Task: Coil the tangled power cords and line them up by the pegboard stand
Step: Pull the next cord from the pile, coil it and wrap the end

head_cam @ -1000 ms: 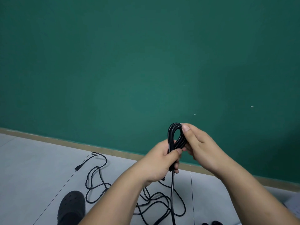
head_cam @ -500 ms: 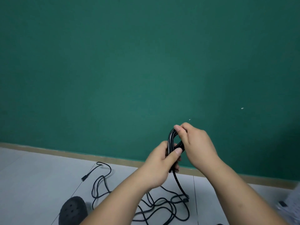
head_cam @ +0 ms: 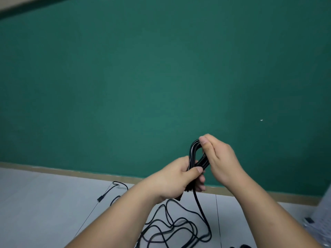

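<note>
The green wall (head_cam: 125,77) is filling more of the view than a second ago (the head is tipping up, and the dark shoe at the bottom edge is no longer showing). The grey floor (head_cam: 44,203) is carrying the loose cord (head_cam: 179,228), which is lying in tangled black curves under the forearms.

The left grip (head_cam: 173,179) is clenching the lower end of the coil (head_cam: 192,154) with its thumb across the strands, much as it was doing a second ago. The right grip (head_cam: 220,161) is changing most. It was steadying the loop's side, and now it is riding up to the crown, slightly blurred, with thumb and fingers pinching the top of the coil.

I am reading this as another turn being laid on, so this cord's coiling is advancing but is far from finishing. Lining up is not yet starting, and no pegboard stand is showing for certain (a pale perforated thing (head_cam: 322,221) at the right edge is too cropped to name).

The coil is hanging in the air before the wall, well above the floor. Its long axis is running nearly upright and leaning slightly right, with the closed bend pointing up. The tail (head_cam: 199,206), which was dropping straight down before, is now slanting down and rightward to the floor. The plug end (head_cam: 100,199) is lying apart to the left.
</note>
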Motion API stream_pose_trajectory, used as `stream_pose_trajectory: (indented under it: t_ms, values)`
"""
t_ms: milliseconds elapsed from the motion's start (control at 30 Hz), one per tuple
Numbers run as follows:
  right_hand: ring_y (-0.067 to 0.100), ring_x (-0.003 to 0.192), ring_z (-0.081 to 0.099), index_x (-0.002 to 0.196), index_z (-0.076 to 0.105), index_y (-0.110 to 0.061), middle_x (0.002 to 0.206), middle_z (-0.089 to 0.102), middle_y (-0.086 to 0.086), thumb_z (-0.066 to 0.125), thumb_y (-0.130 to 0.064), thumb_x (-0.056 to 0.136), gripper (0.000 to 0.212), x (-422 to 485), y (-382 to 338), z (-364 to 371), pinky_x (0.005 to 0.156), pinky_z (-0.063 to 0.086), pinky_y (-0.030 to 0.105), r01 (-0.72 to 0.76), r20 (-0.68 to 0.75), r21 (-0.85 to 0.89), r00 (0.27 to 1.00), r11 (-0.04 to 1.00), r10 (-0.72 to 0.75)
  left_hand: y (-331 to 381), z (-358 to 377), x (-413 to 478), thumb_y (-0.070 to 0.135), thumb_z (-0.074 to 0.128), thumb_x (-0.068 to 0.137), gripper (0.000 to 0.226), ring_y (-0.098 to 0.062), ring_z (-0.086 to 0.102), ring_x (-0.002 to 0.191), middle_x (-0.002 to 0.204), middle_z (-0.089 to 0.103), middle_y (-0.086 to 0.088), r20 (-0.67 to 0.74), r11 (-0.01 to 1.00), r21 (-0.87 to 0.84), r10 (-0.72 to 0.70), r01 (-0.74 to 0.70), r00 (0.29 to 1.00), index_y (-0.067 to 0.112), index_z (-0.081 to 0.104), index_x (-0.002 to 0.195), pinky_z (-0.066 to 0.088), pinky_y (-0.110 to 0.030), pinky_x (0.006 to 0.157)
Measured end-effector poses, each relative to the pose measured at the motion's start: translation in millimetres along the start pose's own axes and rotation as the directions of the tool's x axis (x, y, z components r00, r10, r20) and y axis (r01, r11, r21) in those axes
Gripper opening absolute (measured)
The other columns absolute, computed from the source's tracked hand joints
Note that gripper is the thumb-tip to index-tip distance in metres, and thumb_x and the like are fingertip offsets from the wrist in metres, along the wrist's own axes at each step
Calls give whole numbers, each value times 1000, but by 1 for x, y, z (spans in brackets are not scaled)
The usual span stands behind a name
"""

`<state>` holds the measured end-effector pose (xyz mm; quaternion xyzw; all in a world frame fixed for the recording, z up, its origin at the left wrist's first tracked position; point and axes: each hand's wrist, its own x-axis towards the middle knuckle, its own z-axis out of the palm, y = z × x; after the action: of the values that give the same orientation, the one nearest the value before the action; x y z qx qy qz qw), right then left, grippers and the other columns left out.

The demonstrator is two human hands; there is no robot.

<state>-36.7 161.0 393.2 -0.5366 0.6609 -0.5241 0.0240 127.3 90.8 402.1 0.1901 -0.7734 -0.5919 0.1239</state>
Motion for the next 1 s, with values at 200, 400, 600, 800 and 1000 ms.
stream_pose_trajectory:
  t_ms: [200, 400, 600, 800, 1000]
  values:
    - [17, 62, 44, 84, 53, -22, 65, 48, -3, 31, -68, 99, 53, 3, 7, 2, 63, 42, 41, -78, 23, 10, 997, 997, 78, -15, 6, 15, 14, 48, 111, 11, -18, 57, 68, 80, 52, -3, -22, 991, -127, 45, -47, 999, 7, 52, 104, 62, -51, 87]
    - [23, 80, 71, 109, 67, -37, 92, 73, 1, 29, -72, 100, 52, 2, 19, 3, 76, 60, 53, -291, 208, 169, 944, 942, 255, -12, -8, 51, 16, 49, 112, 17, -20, 54, 67, 77, 51, -2, -256, 957, -232, 114, -175, 960, 8, 59, 102, 56, -44, 75]
    - [27, 81, 78, 110, 70, -20, 90, 78, 12, 42, -60, 106, 49, -2, 24, 7, 81, 57, 37, -454, 513, -44, 754, 890, 410, -9, -30, 85, 17, 49, 112, 14, -15, 52, 61, 74, 51, -1, -574, 750, -543, -3, -378, 819, 7, 58, 108, 56, -34, 63]
    - [10, 68, 59, 92, 64, -34, 75, 68, -9, 69, -33, 101, 11, 2, 40, -9, 67, 48, 24, -264, 133, -229, 945, 937, 299, -28, -54, 106, 27, 49, 112, 21, -10, 60, 56, 72, 52, 3, -684, 889, -343, -14, -305, 730, 7, 53, 108, 61, -44, 76]
    - [37, 77, 60, 96, 76, -37, 81, 70, 9, 76, -28, 96, 8, -1, 30, -26, 76, 55, 49, -145, 28, 18, 989, 989, 145, -46, -43, 108, 45, 49, 108, 28, -17, 58, 78, 86, 55, 2, -336, 973, 224, 131, -55, 933, 20, 53, 97, 59, -55, 90]
